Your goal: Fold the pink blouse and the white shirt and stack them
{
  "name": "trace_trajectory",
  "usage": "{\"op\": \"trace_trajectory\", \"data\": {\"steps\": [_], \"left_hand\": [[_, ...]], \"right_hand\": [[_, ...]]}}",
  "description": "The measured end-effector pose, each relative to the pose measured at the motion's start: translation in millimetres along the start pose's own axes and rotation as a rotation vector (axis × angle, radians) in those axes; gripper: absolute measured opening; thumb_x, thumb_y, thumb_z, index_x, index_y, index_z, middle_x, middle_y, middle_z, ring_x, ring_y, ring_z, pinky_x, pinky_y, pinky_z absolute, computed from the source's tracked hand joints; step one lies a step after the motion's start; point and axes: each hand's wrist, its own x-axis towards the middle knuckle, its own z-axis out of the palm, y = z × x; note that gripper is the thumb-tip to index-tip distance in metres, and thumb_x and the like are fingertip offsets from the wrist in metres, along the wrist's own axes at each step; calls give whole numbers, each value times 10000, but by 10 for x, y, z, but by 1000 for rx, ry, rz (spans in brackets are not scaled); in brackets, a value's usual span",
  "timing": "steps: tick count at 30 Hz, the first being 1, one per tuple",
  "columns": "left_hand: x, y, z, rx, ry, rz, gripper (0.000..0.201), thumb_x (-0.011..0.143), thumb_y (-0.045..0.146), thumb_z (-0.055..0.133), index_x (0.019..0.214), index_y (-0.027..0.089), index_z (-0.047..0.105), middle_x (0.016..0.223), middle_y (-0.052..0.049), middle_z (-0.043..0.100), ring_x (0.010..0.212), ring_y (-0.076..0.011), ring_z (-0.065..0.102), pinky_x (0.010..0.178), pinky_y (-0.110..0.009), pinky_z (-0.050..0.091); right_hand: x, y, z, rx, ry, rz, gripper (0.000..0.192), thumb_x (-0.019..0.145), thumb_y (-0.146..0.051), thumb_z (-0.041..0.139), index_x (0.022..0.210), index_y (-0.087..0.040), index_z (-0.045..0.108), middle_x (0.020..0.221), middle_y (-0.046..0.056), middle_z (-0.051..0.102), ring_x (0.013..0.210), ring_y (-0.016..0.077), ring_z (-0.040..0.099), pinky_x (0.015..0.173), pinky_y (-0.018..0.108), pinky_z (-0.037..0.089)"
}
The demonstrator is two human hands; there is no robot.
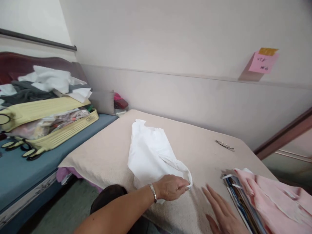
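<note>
L hand [172, 188] pinched the near corner of the white cloth [152, 154] lying mid-table [109, 152], prob. to tug it flat, while R hand [223, 211] lay spread, palm down, bracing beside the pink fabric [273, 198].

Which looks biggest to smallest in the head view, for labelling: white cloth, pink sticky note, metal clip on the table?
1. white cloth, pinched by the left hand
2. pink sticky note
3. metal clip
The note and clip look close in size; the note is farther away, so that order is unsure.
</note>
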Motion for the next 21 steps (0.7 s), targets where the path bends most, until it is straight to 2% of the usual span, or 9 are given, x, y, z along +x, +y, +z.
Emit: {"op": "trace_trajectory", "data": {"steps": [2,3,5,7,9,11,14,17,21], "left_hand": [[-18,-50,5,-49,-8,-12,347,1027,426,391,979,209,657,1003,-54,742,907,-188,675,779,-276,467],[-26,-78,0,-70,-13,-32,347,1022,424,404,956,203,664,960,-50,742,864,-177,667,754,-266,460],[-38,-132,-29,-108,-23,-77,326,1005,397,443,903,192,676,861,-31,730,771,-148,632,703,-250,441],[-36,-181,-88,-166,-20,-97,296,985,375,483,910,188,700,816,-14,715,714,-124,591,676,-238,427],[-17,-221,-172,-254,0,-122,286,965,392,529,992,189,729,838,-12,721,715,-118,585,672,-231,429],[14,-256,-265,-348,11,-179,326,933,436,586,1078,185,735,902,-29,741,767,-133,619,689,-233,447],[56,-314,-386,-405,-5,-251,386,881,487,652,1083,168,735,958,-54,756,835,-167,657,714,-246,466],[68,-399,-466,-365,-8,-284,326,882,461,639,990,169,738,894,-39,747,784,-160,638,681,-247,444],[50,-558,-533,-168,92,-377,247,884,319,567,703,178,661,682,-3,654,648,-140,537,628,-266,377]], "right_hand": [[401,-163,118,79,-14,-167,724,839,-158,460,1555,-246,391,1588,60,411,1476,276,348,1165,487,429],[577,-227,165,111,-30,-212,711,824,-125,445,1526,-230,428,1574,59,433,1489,254,319,1172,465,419],[850,-290,244,164,-84,-253,564,814,-102,446,1348,-213,589,1486,69,534,1491,241,305,1162,441,419],[1010,-265,318,216,-143,-252,377,833,-117,458,1133,-214,665,1366,85,619,1468,250,336,1139,435,427],[1079,-188,389,263,-184,-207,277,866,-147,460,1042,-223,659,1272,92,653,1374,256,454,1062,416,473],[1090,-109,443,291,-230,-152,244,881,-170,464,1035,-229,643,1198,89,662,1201,247,580,944,383,513],[1065,-70,466,291,-288,-104,211,839,-155,503,991,-234,625,1081,68,670,1000,230,633,823,339,492],[1021,-152,446,301,-341,-135,274,772,-87,503,966,-240,623,1001,44,677,958,217,631,798,303,450],[987,-305,382,304,-382,-138,292,739,-52,470,909,-227,630,963,51,681,903,210,634,779,289,440]]}}
